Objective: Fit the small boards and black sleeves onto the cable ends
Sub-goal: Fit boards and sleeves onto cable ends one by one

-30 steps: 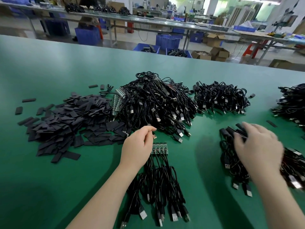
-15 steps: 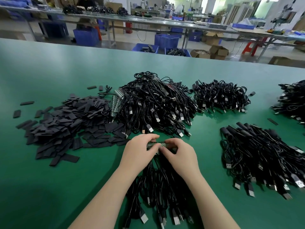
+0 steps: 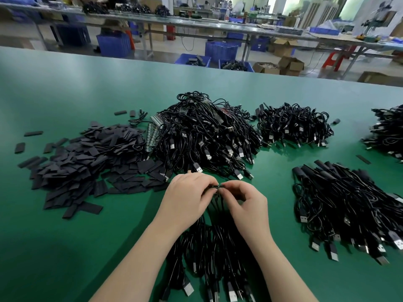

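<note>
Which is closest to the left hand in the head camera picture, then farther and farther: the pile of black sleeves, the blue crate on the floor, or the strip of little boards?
From the left hand:
1. Strip of little boards, pinched at its fingers, between both hands.
2. Pile of black sleeves, to the left on the green table.
3. Blue crate, far back on the floor.

We have both forearms stretched forward and angled inward, so our hands meet at the middle. Our left hand (image 3: 187, 196) has its back turned up and its fingers curled in a pinch. Our right hand (image 3: 246, 202) faces it, thumb and forefinger pinched, fingertips nearly touching.
</note>
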The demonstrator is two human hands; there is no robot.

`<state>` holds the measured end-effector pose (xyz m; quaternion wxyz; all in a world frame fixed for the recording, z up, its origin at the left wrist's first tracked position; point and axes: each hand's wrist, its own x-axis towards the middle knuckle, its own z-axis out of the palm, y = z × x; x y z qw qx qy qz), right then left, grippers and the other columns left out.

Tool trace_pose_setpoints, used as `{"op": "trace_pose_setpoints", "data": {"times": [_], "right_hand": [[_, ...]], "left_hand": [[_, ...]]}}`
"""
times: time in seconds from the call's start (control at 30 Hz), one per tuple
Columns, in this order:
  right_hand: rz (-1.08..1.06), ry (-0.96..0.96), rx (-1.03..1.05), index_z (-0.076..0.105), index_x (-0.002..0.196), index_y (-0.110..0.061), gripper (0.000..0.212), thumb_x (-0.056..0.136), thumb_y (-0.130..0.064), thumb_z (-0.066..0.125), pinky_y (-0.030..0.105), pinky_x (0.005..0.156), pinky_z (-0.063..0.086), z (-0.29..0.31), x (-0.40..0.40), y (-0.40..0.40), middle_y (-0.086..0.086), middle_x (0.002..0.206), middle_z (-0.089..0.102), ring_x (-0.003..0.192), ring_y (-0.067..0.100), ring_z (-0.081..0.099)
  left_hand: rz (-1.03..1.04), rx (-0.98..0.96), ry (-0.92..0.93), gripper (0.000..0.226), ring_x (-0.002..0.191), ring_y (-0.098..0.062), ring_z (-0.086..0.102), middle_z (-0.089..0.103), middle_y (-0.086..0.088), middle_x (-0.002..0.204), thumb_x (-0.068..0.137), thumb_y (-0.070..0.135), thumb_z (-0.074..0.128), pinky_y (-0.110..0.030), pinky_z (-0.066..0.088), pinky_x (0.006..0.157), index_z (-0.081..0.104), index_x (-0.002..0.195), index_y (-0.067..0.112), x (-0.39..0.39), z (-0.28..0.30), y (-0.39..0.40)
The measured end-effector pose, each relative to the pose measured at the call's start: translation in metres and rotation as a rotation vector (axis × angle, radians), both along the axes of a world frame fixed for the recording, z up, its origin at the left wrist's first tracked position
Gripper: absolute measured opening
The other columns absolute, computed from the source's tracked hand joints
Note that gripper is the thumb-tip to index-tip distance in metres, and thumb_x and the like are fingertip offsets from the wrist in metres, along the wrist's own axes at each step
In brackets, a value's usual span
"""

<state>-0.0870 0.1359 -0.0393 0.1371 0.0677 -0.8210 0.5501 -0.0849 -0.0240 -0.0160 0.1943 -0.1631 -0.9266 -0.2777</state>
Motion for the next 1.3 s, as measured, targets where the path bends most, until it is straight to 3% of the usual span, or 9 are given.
{"op": "trace_pose_setpoints", "data": {"times": [0.13,0.43,0.77,1.0,1.2,1.3], "right_hand": [[-0.008,0.064,0.036,0.067,0.086,-0.038,0.03,0.086,-0.009,0.075,0.005,0.074,0.045,0.0,0.001,-0.001,-0.024,0.085,0.069,0.083,-0.002,0.065],[-0.016,0.079,0.044,0.068,0.081,-0.045,0.034,0.082,-0.013,0.079,0.006,0.075,0.046,0.003,0.003,-0.001,-0.023,0.082,0.071,0.082,-0.002,0.065],[-0.046,0.203,0.194,0.073,0.086,-0.019,0.011,0.084,-0.009,0.078,0.004,0.075,0.042,-0.001,0.001,-0.002,-0.024,0.081,0.062,0.085,-0.006,0.06],[-0.075,0.252,0.208,0.073,0.084,-0.015,0.012,0.082,-0.004,0.078,0.004,0.075,0.043,0.0,0.003,-0.004,-0.023,0.079,0.059,0.087,-0.003,0.059],[-0.111,0.312,0.26,0.072,0.079,-0.01,0.013,0.08,0.001,0.078,0.001,0.074,0.039,-0.001,0.004,-0.005,-0.016,0.077,0.059,0.079,-0.009,0.053],[-0.147,0.255,0.222,0.071,0.082,-0.014,0.012,0.084,-0.004,0.076,0.001,0.076,0.038,-0.001,0.004,-0.001,-0.021,0.079,0.059,0.084,-0.014,0.055]], "left_hand": [[0.0,0.004,-0.042,0.021,0.095,-0.009,0.061,0.069,0.013,0.1,0.089,0.032,0.066,-0.029,0.045,0.089,0.07,0.108,0.024,0.001,0.001,-0.001],[0.035,0.117,-0.129,0.013,0.094,-0.008,0.06,0.068,0.013,0.096,0.089,0.028,0.067,-0.028,0.049,0.084,0.073,0.101,0.026,0.002,0.0,0.001],[0.062,0.156,-0.149,0.008,0.088,-0.008,0.061,0.068,0.013,0.09,0.088,0.025,0.068,-0.032,0.05,0.08,0.074,0.093,0.024,0.001,0.0,0.003],[0.072,0.154,-0.172,0.008,0.087,-0.007,0.059,0.066,0.013,0.089,0.088,0.025,0.066,-0.03,0.049,0.079,0.073,0.092,0.025,0.001,0.001,0.006],[0.125,0.174,-0.179,0.009,0.084,-0.005,0.059,0.065,0.015,0.089,0.088,0.027,0.067,-0.023,0.047,0.074,0.074,0.093,0.026,0.002,0.001,0.01],[0.136,0.191,-0.178,0.01,0.086,-0.003,0.058,0.065,0.016,0.09,0.089,0.031,0.067,-0.019,0.046,0.075,0.074,0.095,0.028,0.002,-0.001,0.009]]}}
